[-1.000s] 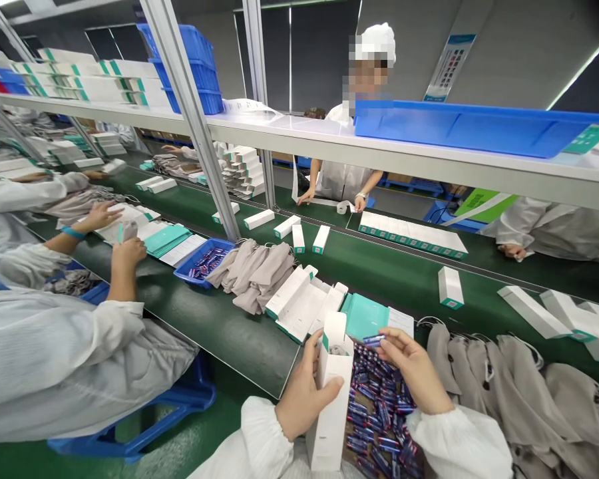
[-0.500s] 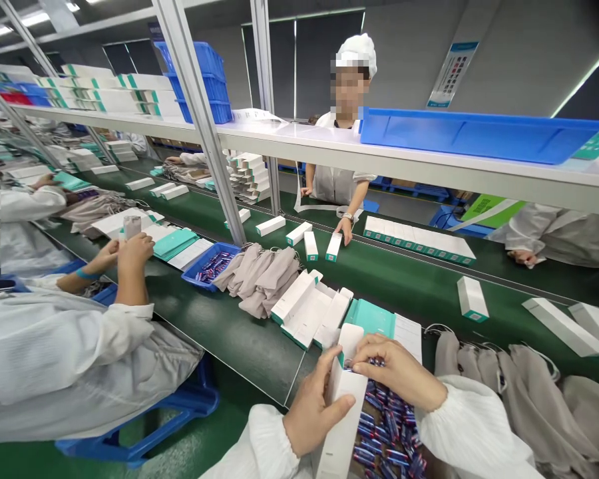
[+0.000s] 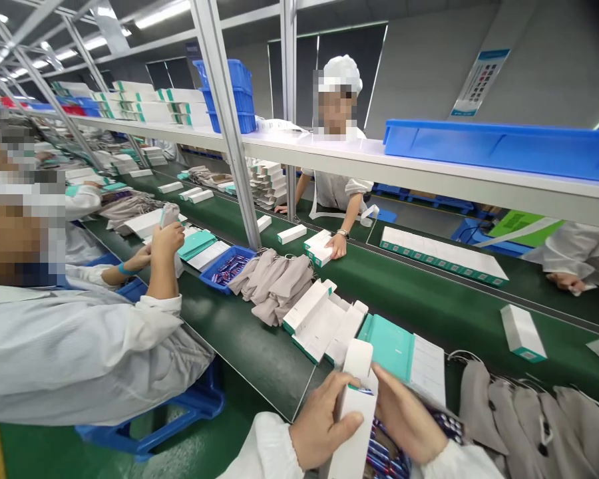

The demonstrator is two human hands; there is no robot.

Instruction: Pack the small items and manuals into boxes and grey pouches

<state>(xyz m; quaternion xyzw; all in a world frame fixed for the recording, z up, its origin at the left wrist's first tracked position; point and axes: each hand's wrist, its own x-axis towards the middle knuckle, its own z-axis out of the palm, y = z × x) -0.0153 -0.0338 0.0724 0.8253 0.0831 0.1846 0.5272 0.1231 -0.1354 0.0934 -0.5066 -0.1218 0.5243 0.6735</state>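
Note:
My left hand (image 3: 324,419) is wrapped around a tall, narrow white box (image 3: 352,432), which stands tilted with its top flap up. Something blue and shiny shows just inside the box's mouth. My right hand (image 3: 406,416) is at the box's right side, its fingers stretched out and nothing seen in them; whether it touches the box I cannot tell. Under my hands lie many blue and red batteries (image 3: 387,456), partly hidden. Just beyond are teal folders (image 3: 387,342), white printed sheets (image 3: 428,366) and white cartons (image 3: 319,319).
Grey drawstring pouches (image 3: 524,412) lie at the right, more pouches (image 3: 274,283) left of the cartons. A blue tray (image 3: 227,266) holds batteries. Across the green belt (image 3: 379,286), a co-worker's hand (image 3: 337,246) touches white boxes. A shelf (image 3: 329,153) spans overhead. Another co-worker sits at left.
My right hand has come away from the box's mouth and straightened its fingers beside it. The co-worker opposite has brought boxes together. The view has shifted left.

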